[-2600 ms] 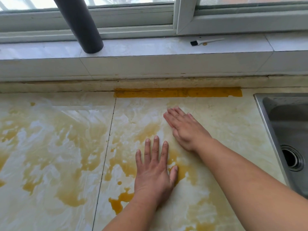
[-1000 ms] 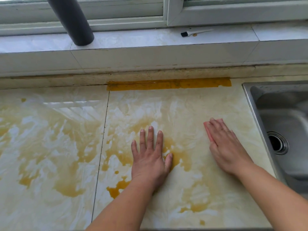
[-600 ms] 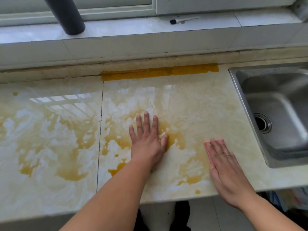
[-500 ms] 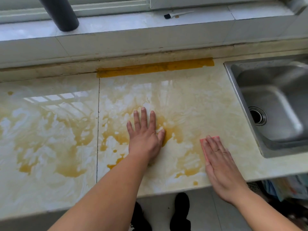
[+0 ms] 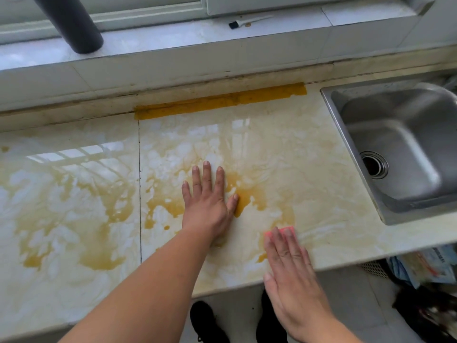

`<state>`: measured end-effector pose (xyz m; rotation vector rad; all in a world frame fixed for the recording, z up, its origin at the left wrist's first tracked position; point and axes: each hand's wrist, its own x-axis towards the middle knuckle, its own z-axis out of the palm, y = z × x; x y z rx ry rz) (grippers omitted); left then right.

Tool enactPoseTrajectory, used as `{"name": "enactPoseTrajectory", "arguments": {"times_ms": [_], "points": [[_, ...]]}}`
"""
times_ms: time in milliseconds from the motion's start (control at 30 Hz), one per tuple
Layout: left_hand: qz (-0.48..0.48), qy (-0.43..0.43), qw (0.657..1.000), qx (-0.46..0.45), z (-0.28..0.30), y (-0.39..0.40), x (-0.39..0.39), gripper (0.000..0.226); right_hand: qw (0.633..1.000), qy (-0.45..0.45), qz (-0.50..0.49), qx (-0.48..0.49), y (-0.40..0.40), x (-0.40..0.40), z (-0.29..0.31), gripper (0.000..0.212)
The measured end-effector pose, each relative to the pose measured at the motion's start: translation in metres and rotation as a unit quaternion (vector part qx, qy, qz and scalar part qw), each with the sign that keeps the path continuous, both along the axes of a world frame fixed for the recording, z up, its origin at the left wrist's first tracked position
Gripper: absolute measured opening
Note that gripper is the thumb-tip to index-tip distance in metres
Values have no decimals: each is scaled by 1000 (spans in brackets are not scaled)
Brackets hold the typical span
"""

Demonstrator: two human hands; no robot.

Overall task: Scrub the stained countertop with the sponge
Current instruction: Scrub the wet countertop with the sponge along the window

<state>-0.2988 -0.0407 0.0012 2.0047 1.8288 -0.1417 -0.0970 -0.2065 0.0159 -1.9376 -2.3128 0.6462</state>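
The left hand (image 5: 207, 201) lies flat on the countertop (image 5: 284, 149) near the middle of the view, fingers straight and slightly spread, pointing toward 12 o'clock, its thumb at the edge of a dark yellow puddle (image 5: 243, 194). The right hand (image 5: 294, 276) sits at about 5 o'clock from it, near the front edge of the counter, fingers straight and close together, pressing down on a pink sponge (image 5: 286, 229); only a thin strip of the sponge shows past the fingertips and along the index finger, and the heel of that hand hangs out over the counter's edge. Yellow-brown stains spread across the pale surface, heaviest at 9 o'clock on the left slab, and thinner, smeared streaks run toward 2 o'clock. A strip of yellow tape (image 5: 220, 101) lies along the back edge at 12 o'clock. A steel sink (image 5: 395, 149) is set into the counter at 3 o'clock. On the window ledge at 12 o'clock lies a small brush (image 5: 243, 21), and a dark pipe (image 5: 74, 23) stands at 11 o'clock. Two black shoes (image 5: 205, 323) show on the floor at 6 o'clock
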Motion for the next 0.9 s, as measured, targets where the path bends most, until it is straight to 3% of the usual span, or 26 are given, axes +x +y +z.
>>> {"name": "enactPoseTrajectory", "arguments": {"times_ms": [333, 567, 800, 900], "points": [[3, 3, 1000, 15, -2, 0, 1, 79, 998, -48, -16, -24, 71, -26, 4, 74], [3, 8, 1000, 22, -4, -1, 0, 79, 996, -65, 28, -50, 22, -6, 14, 73], [2, 8, 1000, 18, -2, 0, 0, 78, 998, -48, -6, -30, 115, -28, 0, 72], [1, 7, 1000, 16, -2, -1, 0, 78, 999, -39, 7, -30, 104, -21, 3, 72]]}}
